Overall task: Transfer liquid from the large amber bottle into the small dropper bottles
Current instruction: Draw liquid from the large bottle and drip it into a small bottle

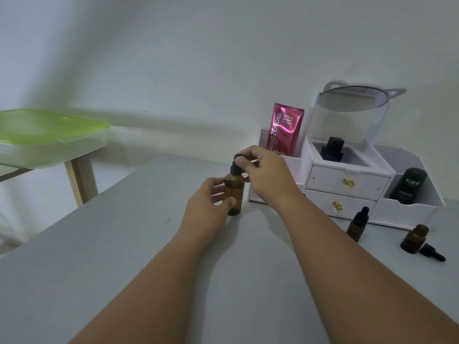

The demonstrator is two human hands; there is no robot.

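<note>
While my left hand (211, 197) wraps thumb and fingers around the large amber bottle (234, 192), it stands upright on the grey table (124, 244), its brown glass dark and its black dropper cap (236, 166) on top. My right hand (263, 175) arches over from the right, fingertips pinching that cap. Just right of the bottle sits a white organizer (347, 180) holding a pink pouch (285, 130) and a black tube (409, 186). Farther right, in front of the organizer, stand a capped small dropper bottle (357, 224) and an open small bottle (414, 239), with its loose dropper (432, 252) lying beside it.
</note>
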